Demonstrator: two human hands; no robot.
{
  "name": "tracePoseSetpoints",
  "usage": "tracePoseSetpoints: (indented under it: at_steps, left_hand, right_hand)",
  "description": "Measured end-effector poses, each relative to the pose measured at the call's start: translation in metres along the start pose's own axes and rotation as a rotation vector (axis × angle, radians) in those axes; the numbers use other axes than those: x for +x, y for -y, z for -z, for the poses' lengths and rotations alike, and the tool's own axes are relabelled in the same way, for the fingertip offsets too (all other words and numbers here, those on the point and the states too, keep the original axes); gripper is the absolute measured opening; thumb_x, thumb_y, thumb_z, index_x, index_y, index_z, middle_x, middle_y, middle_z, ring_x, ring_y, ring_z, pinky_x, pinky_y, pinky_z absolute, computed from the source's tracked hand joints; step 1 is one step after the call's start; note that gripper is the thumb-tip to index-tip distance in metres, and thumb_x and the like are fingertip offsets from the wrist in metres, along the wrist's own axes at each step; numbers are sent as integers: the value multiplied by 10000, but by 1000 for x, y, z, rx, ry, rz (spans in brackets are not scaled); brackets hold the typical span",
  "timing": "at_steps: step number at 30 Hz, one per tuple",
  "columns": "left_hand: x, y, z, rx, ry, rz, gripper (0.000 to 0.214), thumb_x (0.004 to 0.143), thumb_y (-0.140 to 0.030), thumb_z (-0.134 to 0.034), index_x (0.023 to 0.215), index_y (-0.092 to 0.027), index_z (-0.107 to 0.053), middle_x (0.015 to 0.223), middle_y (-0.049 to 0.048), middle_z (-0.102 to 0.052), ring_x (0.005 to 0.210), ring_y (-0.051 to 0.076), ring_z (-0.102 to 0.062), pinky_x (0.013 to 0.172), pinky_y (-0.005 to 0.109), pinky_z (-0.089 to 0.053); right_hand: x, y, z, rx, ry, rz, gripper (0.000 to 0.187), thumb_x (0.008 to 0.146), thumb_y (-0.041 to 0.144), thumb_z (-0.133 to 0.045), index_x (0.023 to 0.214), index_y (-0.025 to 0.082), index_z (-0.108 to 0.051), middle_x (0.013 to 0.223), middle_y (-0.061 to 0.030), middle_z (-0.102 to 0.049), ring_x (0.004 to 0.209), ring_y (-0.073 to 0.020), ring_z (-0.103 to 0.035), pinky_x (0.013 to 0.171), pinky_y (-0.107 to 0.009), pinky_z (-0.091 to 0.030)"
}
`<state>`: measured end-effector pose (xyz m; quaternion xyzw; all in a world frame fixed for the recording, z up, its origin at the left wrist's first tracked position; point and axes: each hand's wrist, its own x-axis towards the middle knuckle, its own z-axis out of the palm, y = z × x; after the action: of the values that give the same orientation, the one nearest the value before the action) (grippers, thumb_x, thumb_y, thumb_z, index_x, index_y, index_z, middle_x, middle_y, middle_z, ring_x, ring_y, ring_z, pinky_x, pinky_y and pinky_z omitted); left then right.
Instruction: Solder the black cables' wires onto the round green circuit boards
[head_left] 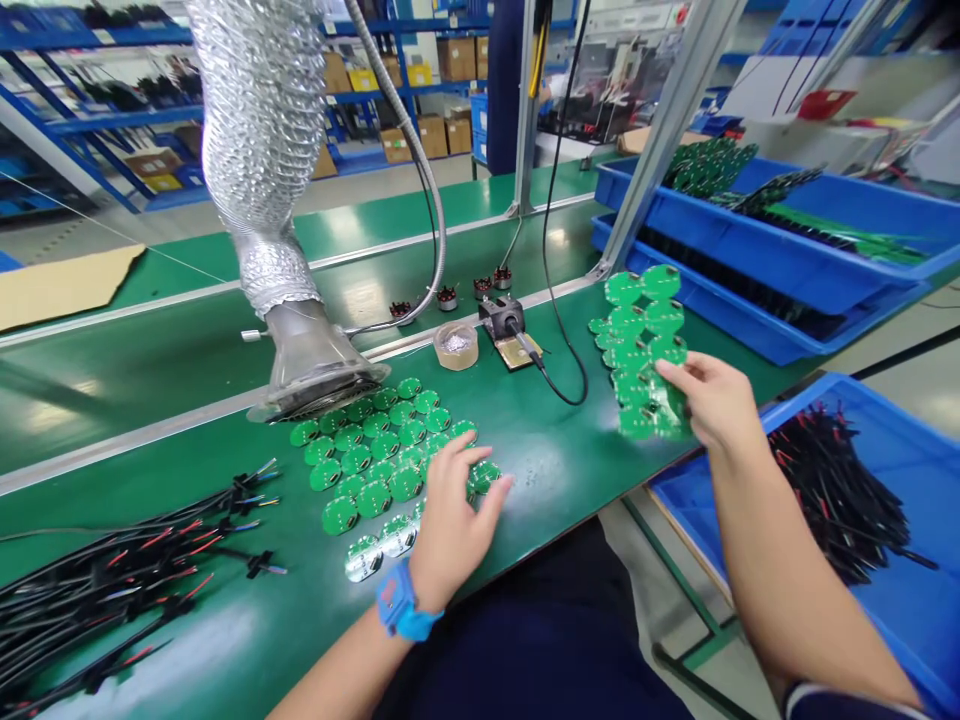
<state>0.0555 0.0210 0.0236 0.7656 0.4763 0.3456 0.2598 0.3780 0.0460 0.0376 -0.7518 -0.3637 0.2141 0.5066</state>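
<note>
Right hand (712,400) clamped on the edge of a long panel of round green PCBs (641,350), long axis pointing straight away; left hand (454,525) open, fingers spread wide, right over the loose round PCBs (375,470), way nearer those.

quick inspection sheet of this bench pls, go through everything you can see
surface: glossy green bench mat, no damage visible
job's things: round green circuit boards spread in overlapping rows; a joined strip of round green circuit boards held up
clutter: black soldering iron stand, clear tape roll holding silvery scraps, small round wired parts
hands: left hand open, fingers over the loose boards; right hand gripping the strip
cables: black wire bundles with red leads on the mat; more in a blue plastic bin
surroundings: silver foil extraction duct, blue metal shelving with cardboard boxes
</note>
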Motion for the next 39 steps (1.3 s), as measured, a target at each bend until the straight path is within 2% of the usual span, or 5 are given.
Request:
tracePoseSetpoints:
  at_steps: [7, 12, 20, 32, 39]
  left_hand:
    - [33, -38, -46, -691, 162, 380, 353, 863, -516, -473, 893, -168, -526, 753, -4, -546, 609, 88, -507, 548, 197, -431]
    - [18, -17, -50, -459, 9, 491, 510, 800, -600, -509, 568, -159, -402, 542, -50, -362, 525, 69, -337, 494, 193, -308]
    - [2, -7, -49, -686, 276, 849, 572, 776, -730, -370, 626, -181, -436, 450, -48, -400, 374, 89, -372, 390, 218, -317]
    - [156, 7, -65, 213, 508, 71, 260, 809, -379, -598, 896, -152, -691, 921, 81, -688, 888, 214, -621, 829, 285, -455]
    - [109, 26, -55, 350, 423, -89, 494, 852, -429, -541, 1228, -108, -553, 1311, 176, -495, 1261, 294, -418, 1078, 411, -306]
  right_hand:
    - [-133, 13, -49, 504, 493, -191, 387, 732, 522, -648, 942, 223, -522, 801, -8, -640, 662, -152, -599, 615, -284, -502]
    - [-153, 2, -85, 595, 527, -336, 357, 739, 529, -648, 750, 189, -543, 598, 40, -563, 529, -103, -516, 505, -216, -437]
    - [-177, 1, -96, 817, 569, -637, 483, 659, 647, -645, 711, 194, -486, 465, 78, -419, 331, -61, -336, 300, -194, -286]
    - [-102, -4, -73, 762, 567, -626, 181, 883, 344, -418, 901, 192, -516, 778, -63, -657, 731, -187, -657, 726, -376, -563]
    - [-55, -16, -22, 248, 463, -345, 379, 802, 471, -531, 963, 135, -601, 1058, -156, -631, 996, -273, -605, 907, -464, -472]
